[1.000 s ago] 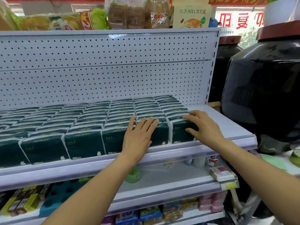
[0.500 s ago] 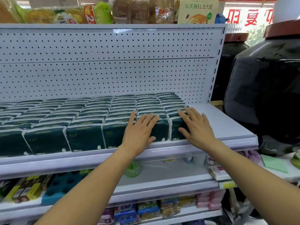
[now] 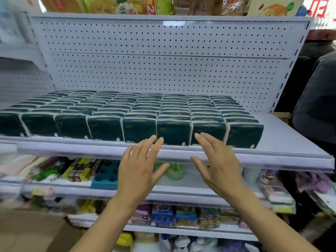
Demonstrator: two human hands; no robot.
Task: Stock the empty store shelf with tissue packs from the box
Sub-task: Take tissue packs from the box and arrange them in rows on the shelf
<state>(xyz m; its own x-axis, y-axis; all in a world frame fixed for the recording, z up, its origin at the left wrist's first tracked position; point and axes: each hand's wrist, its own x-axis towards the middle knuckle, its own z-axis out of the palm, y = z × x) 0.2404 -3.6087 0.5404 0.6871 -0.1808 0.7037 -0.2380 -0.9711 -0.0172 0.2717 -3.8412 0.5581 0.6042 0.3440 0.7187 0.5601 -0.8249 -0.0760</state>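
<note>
A white metal store shelf [image 3: 283, 140] stands against a white pegboard back panel [image 3: 163, 70], with packaged snacks [image 3: 127, 6] lined along the top of the unit. The shelf carries dark green tissue packs [image 3: 138, 113] standing in close rows that run from the front lip back toward the pegboard, eight columns across in view; the rightmost column ends short of the shelf's right end, where bare white surface shows. The picture is blurred at the left edge and lower corners.

Both hands are held in front of the shelf lip, palms facing the packs, fingers straight and spread, gripping nothing. The left hand [image 3: 140, 170] has its fingertips [image 3: 160, 140] over the lower edge of the front packs near the middle; whether they touch cannot be told. The right hand [image 3: 220, 164] sits just beside it, its fingertips likewise at the front row's lower edge.

Below, a second shelf holds a blue foam block [image 3: 107, 174], a green bottle [image 3: 175, 171] and small boxed goods. A lower shelf carries colourful packets [image 3: 174, 215]. A cardboard box [image 3: 31, 231] sits at the lower left, blurred
</note>
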